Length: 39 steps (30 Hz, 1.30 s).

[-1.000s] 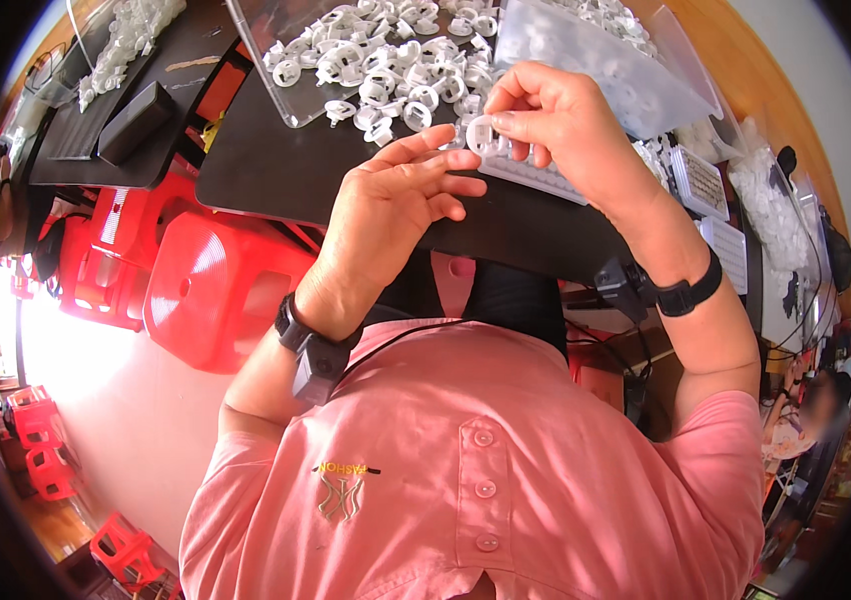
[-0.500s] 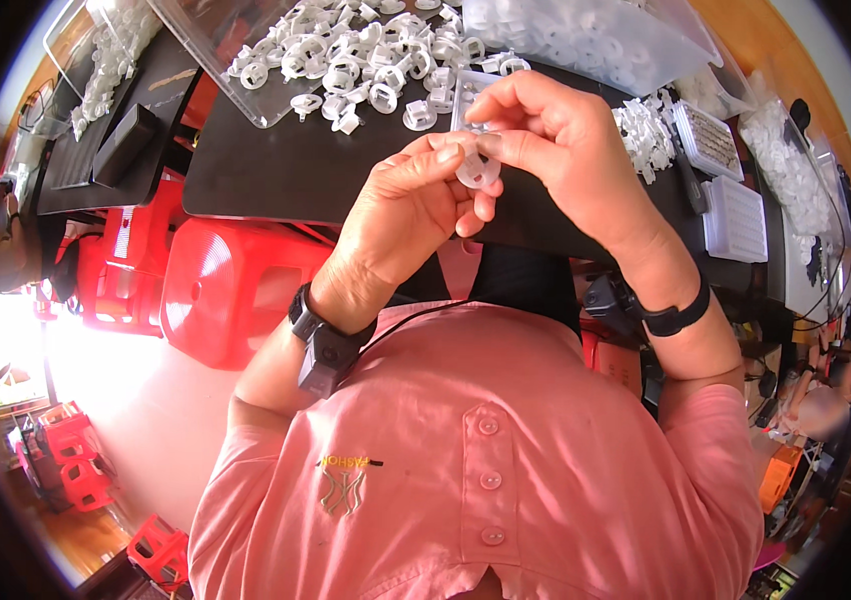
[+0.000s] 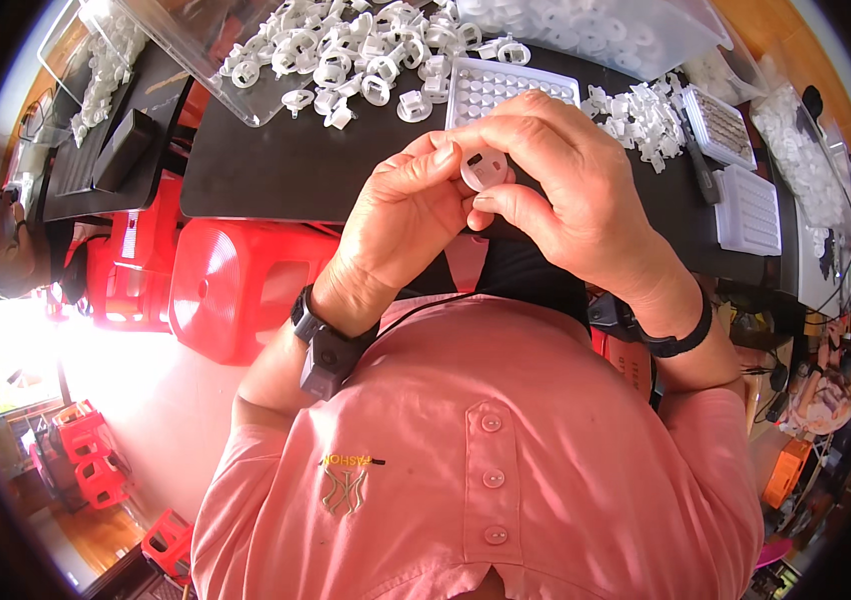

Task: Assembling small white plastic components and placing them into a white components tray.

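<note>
A small round white plastic disc (image 3: 486, 168) with slots in its face is held up between my two hands, above the near edge of the table. My left hand (image 3: 396, 210) pinches its left side between thumb and fingers. Curled over it from the right, my right hand (image 3: 576, 165) has its thumb at the disc's lower edge and its fingers bent round the far side. Just beyond my hands lies a white tray (image 3: 573, 90) with rows of small round white pieces. Heaped behind my left hand are many loose round white plastic parts (image 3: 376, 60).
Small white clips (image 3: 646, 122) lie in a pile to the right, near a dark-handled tool (image 3: 703, 180) and two white trays (image 3: 749, 210). A clear bin (image 3: 696, 35) of round parts stands at the back. Red stools (image 3: 236, 290) stand left of me by the black table (image 3: 256, 180).
My right hand has shifted slightly right and down, its thumb moving to the disc's lower edge. The disc now shows its flat slotted face. The tray behind is more uncovered.
</note>
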Motion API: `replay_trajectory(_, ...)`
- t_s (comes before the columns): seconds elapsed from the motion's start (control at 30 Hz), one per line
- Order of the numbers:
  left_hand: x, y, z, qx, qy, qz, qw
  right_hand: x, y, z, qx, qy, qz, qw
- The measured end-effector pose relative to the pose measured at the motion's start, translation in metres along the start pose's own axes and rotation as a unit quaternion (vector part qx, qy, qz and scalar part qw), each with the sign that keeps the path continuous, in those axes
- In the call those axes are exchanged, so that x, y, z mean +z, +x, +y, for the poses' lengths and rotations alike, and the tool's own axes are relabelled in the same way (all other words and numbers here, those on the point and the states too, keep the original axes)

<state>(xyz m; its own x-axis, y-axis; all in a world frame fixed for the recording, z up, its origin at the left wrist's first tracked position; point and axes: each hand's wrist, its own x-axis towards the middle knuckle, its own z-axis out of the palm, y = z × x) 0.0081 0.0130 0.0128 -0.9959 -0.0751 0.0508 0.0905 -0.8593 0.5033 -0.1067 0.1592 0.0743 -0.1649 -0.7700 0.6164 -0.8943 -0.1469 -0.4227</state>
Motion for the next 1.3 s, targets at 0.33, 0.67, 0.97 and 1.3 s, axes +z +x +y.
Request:
replay_trajectory(0.33,-0.002,0.001,-0.001,0.002,0.019,0.001,1.000,0.001,-0.001,-0.004,-0.025,-0.019,0.035,0.999)
replay_trajectory(0.67,-0.002,-0.001,0.009,0.003,0.029,0.017,0.999,-0.019,0.003,0.002,0.093,0.121,-0.047,0.987)
replay_trajectory(0.97,-0.011,0.004,0.013,0.038,0.049,0.022,0.998,0.006,0.070,0.073,0.174,-0.140,-0.166,0.961)
replay_trajectory(1.3,-0.017,-0.001,0.014,0.036,0.018,0.001,0.999,0.025,0.070,0.094,0.165,-0.177,-0.179,0.954)
